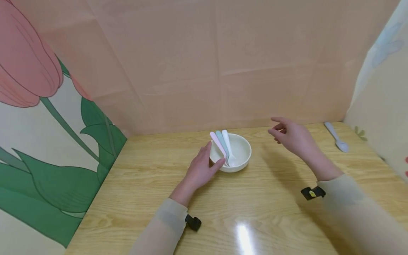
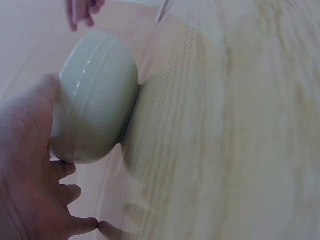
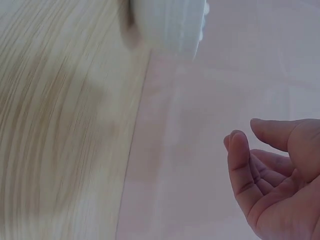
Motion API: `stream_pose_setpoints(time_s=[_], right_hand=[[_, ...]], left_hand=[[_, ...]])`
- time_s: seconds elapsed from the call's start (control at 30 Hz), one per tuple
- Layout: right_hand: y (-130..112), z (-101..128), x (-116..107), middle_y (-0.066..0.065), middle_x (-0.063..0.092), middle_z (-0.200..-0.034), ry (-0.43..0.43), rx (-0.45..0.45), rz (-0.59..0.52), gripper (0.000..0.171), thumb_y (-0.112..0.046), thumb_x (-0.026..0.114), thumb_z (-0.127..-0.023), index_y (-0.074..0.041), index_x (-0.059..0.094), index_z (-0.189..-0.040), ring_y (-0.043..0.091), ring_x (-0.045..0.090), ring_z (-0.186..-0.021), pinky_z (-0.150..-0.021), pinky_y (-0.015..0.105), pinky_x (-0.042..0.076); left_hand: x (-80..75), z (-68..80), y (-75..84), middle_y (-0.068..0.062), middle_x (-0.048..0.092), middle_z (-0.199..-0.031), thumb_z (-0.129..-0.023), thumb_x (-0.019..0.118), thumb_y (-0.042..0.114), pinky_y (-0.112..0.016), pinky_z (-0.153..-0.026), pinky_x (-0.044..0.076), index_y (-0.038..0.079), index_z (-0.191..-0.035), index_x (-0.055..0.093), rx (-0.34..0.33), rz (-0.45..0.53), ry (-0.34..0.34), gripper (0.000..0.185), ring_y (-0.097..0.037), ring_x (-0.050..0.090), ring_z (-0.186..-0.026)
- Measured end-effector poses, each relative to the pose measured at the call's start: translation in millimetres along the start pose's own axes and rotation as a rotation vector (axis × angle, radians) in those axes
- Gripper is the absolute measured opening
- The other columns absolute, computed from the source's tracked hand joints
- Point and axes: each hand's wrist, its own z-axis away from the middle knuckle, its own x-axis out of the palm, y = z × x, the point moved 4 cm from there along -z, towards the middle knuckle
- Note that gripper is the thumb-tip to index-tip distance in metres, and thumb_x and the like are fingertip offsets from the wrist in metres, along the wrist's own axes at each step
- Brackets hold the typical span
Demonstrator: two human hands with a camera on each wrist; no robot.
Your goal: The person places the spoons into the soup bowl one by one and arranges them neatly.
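Note:
A white bowl (image 1: 240, 156) stands mid-table with three pastel utensils (image 1: 221, 145) in it, pink, pale green and white, their handles leaning over the left rim. My left hand (image 1: 213, 156) holds the bowl's left side, thumb in front and fingers behind. The left wrist view shows that hand (image 2: 30, 165) cupped round the bowl's wall (image 2: 95, 100). My right hand (image 1: 285, 136) hovers right of the bowl, empty, with its fingers loosely curled. In the right wrist view that hand (image 3: 270, 170) is bare and the bowl (image 3: 167, 22) lies at the top edge.
A pale blue spoon (image 1: 336, 138) lies on the wooden table (image 1: 255, 212) at the far right corner. Pink paper walls close the back, and a tulip-print panel (image 1: 47, 141) stands along the left.

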Motion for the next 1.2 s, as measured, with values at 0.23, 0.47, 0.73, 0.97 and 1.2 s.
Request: stream_pose_setpoints(time_s=[0.23,0.47,0.73,0.97,1.2], right_hand=[[23,9,-21,0.029,0.074,-0.126,0.022,-0.017,0.036,0.064,-0.031,0.064,-0.115,0.005,0.045,-0.164,0.03,0.077,-0.087,-0.066,0.034,0.055],[44,18,-42,0.034,0.072,-0.126,0.024,0.011,0.068,0.066,-0.03,0.063,-0.115,0.008,0.041,-0.164,0.028,0.077,-0.084,-0.069,0.04,0.059],[70,26,-57,0.038,0.068,-0.132,0.014,0.07,0.092,0.073,-0.037,0.062,-0.115,0.011,0.038,-0.164,0.032,0.077,-0.088,-0.072,0.044,0.06],[89,29,-66,0.038,0.069,-0.13,0.015,0.103,0.093,0.075,-0.04,0.062,-0.114,0.011,0.038,-0.164,0.034,0.077,-0.088,-0.072,0.046,0.062],[105,30,-71,0.041,0.068,-0.129,-0.011,0.123,0.102,0.072,-0.032,0.061,-0.116,0.018,0.036,-0.161,0.029,0.077,-0.083,-0.068,0.039,0.061]], left_hand=[[0.4,-0.5,-0.2,-0.012,0.019,-0.183,-0.106,0.048,0.079,-0.06,-0.132,0.021,0.019,-0.18,0.008,-0.004,0.004,0.0,0.103,-0.033,0.017,-0.168],[0.1,-1.5,-1.8,-0.011,0.021,-0.183,-0.106,0.049,0.078,-0.059,-0.131,0.024,0.018,-0.18,0.008,0.006,-0.003,0.012,0.103,-0.033,0.024,-0.167],[1.2,-0.8,-1.5,-0.01,0.018,-0.184,-0.107,0.048,0.078,-0.061,-0.132,0.021,0.016,-0.179,0.008,0.0,-0.004,-0.001,0.103,-0.035,0.016,-0.168],[2.1,-1.4,-1.9,-0.01,0.018,-0.184,-0.107,0.047,0.077,-0.062,-0.131,0.022,0.014,-0.179,0.009,0.007,-0.016,0.005,0.103,-0.038,0.018,-0.168],[1.6,-1.4,1.3,-0.012,0.019,-0.183,-0.108,0.05,0.073,-0.061,-0.132,0.021,0.012,-0.179,0.01,0.004,-0.008,0.009,0.102,-0.039,0.018,-0.168]])
